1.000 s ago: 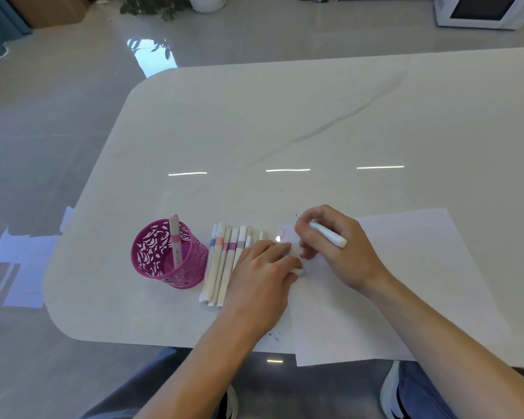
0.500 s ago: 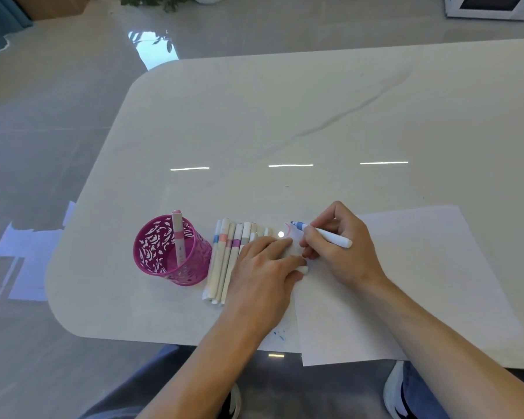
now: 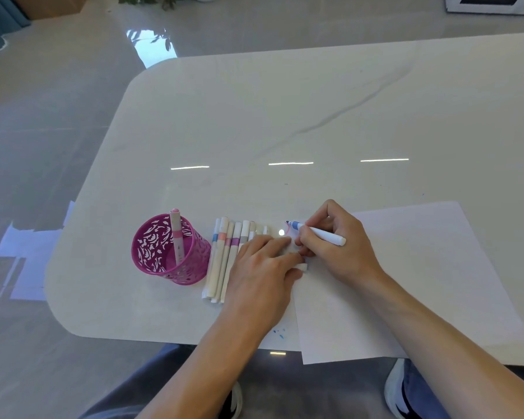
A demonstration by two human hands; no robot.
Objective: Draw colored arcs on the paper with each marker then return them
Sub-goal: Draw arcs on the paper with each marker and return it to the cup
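A white sheet of paper lies at the table's near right. My right hand grips a white marker with a blue tip, the tip touching the paper's top left corner beside a small pink arc. My left hand lies flat on the paper's left edge, and a small white piece, apparently the marker's cap, pokes out from under its fingers. Several white markers with coloured bands lie in a row left of that hand, partly hidden by it. A pink marker stands in a magenta cut-out pen cup.
The white marble table stretches far beyond the paper. Its rounded near edge runs just below the cup and markers. Small blue ink dots mark the surface near my left wrist. My knees and shoes show under the edge.
My right hand has tilted the marker, so its blue tip now shows at the paper's corner by the pink arc. My left hand has stayed in place.
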